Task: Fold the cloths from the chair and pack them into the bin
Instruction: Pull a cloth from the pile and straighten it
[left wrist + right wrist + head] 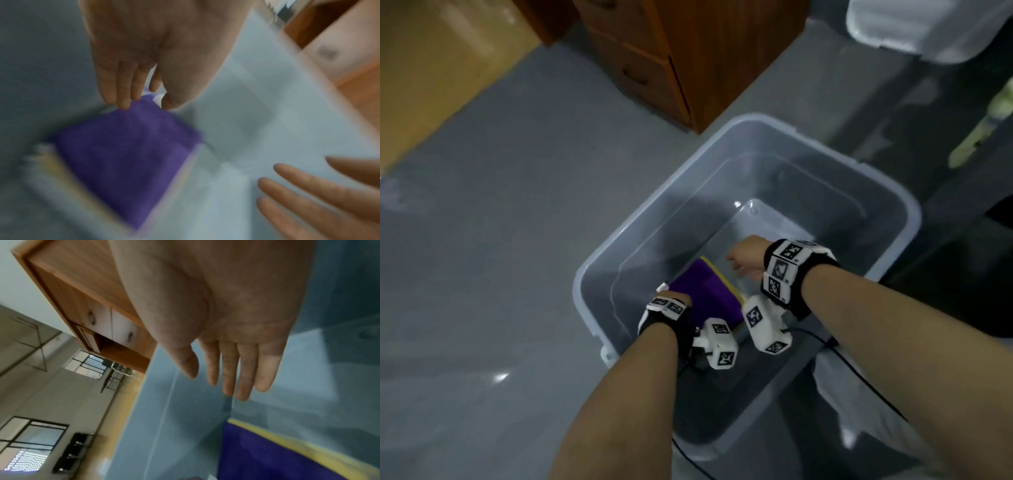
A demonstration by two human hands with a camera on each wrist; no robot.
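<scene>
Two hands are down inside the translucent bin (900, 219), and the relation that matters is between the left hand (674, 298) and the folded purple cloth (703, 291). In the head view the cloth lies at the lower left of the bin's floor, on top of a yellow cloth (722, 279) whose edge shows along its upper-right side. Its long axis seems to run from lower right to upper left of that frame. In the left wrist view the left hand's fingers (123, 97) and thumb meet at the cloth's near corner, apparently pinching it, though blur leaves the grip uncertain. The right hand (746, 258) hovers above and to the right, with straight, spread fingers (228, 369) holding nothing. The left hand is nearer, so any release or final nudge likely falls to it.
</scene>
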